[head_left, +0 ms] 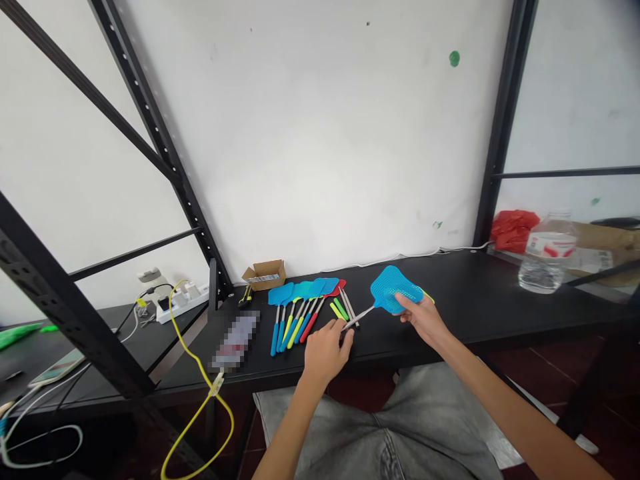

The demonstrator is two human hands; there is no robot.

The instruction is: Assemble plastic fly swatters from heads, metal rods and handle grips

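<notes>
A fly swatter with a blue mesh head (393, 291) and a thin metal rod is held above the black table. My right hand (419, 315) pinches the head, thumb on top; a bit of yellow shows behind it. Around the near end of the rod, my left hand (327, 350) has its fingers closed. To its left several fly swatters (295, 313) lie in a row, mostly blue heads with blue, yellow and red grips. Loose yellow and green grips (340, 309) and bare metal rods (349, 303) lie just behind my left hand.
A small open cardboard box (265, 275) and a yellow-black cutter (245, 297) sit at the back left. A blurred phone-like item (235, 341) has a yellow cable (186, 340) attached. On the right stands a water bottle (547, 257); black shelf posts (505, 127) frame the table.
</notes>
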